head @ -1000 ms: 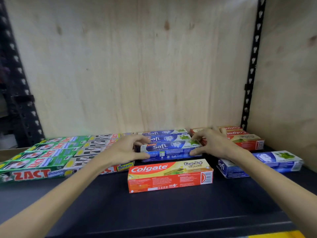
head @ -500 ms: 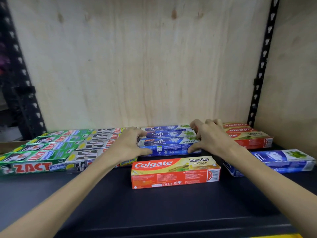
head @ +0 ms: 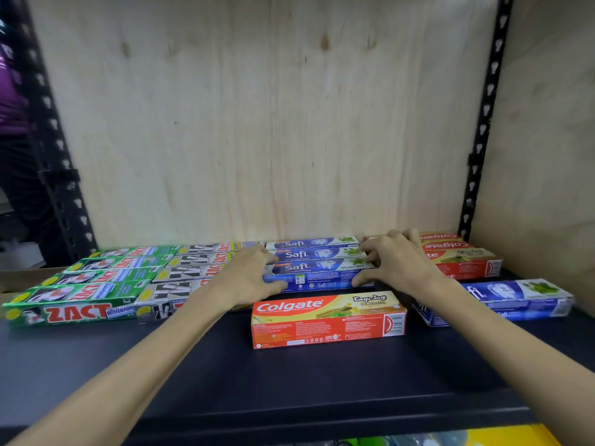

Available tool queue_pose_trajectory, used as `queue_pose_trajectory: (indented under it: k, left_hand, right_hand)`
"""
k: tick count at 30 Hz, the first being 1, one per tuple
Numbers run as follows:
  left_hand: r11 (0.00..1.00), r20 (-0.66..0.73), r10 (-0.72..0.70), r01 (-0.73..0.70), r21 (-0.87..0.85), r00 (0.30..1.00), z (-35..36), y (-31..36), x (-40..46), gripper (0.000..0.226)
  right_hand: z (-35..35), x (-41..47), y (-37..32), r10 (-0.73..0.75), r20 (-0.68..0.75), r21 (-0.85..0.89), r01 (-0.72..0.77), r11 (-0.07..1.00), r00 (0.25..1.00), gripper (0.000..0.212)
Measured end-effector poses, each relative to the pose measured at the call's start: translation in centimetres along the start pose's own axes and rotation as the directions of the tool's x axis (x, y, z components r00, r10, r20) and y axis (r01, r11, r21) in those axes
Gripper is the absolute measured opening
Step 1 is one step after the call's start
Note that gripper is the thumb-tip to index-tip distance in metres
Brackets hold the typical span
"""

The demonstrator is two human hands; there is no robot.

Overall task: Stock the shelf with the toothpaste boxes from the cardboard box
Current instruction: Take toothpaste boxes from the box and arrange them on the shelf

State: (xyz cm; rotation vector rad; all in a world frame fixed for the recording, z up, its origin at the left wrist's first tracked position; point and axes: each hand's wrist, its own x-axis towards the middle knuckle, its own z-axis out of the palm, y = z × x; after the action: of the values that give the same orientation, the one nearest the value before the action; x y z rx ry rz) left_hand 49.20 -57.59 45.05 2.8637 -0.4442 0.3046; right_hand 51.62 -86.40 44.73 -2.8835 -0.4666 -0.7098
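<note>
A blue Safi toothpaste box [head: 317,280] lies at the front of a row of three Safi boxes [head: 314,252] in the middle of the dark shelf [head: 289,381]. My left hand [head: 251,278] grips its left end, thumb along the front face. My right hand [head: 396,265] grips its right end, with the fingers curled over the top. Just in front lies a red Colgate box [head: 328,320], apart from both hands. Another Safi box [head: 502,300] lies loose at the right. The cardboard box is out of view.
Green Zact boxes [head: 80,300] and silver Zact boxes [head: 190,272] fill the left of the shelf. Red Colgate boxes [head: 463,262] sit at the back right. Plywood panels [head: 273,123] close the back and right side. Black slotted uprights [head: 483,123] stand at the corners.
Both hands have slid the front Safi box back until it lies flush with the Safi row. The view has shifted slightly; the other boxes have not moved.
</note>
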Motion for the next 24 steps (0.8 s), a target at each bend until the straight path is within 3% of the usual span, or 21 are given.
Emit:
queue_pose_trajectory:
  k: [8,12,15,20,24]
  left_hand:
    - [0.996,0.066,-0.04,0.046,-0.079,0.997,-0.9,0.7,-0.4,0.062]
    - [0.989,-0.078,-0.052,0.041,-0.139,0.996,-0.7,1.9,-0.6,0.065]
    - [0.981,-0.163,0.008,-0.039,-0.191,0.987,-0.3,4.5,-1.0,0.052]
    - [0.938,-0.181,0.172,-0.217,-0.271,0.968,0.6,9.8,-1.2,0.036]
    - [0.887,-0.134,0.214,-0.25,-0.387,0.968,2.0,13.9,-0.7,0.033]
  right_hand:
    - [-1.8,-2.0,1.6,0.129,-0.066,0.199,-0.114,0.973,0.989,0.072]
    - [-3.3,-3.7,3.7,0.163,-0.101,0.19,-0.142,0.971,0.981,0.064]
    - [-4.4,-5.5,5.3,0.203,-0.121,0.194,-0.177,0.965,0.972,0.057]
    - [-6.3,-9.2,8.6,0.26,-0.103,0.167,-0.241,0.956,0.96,0.04]
    - [-7.8,-11.9,11.6,0.285,-0.03,0.152,-0.277,0.949,0.958,0.053]
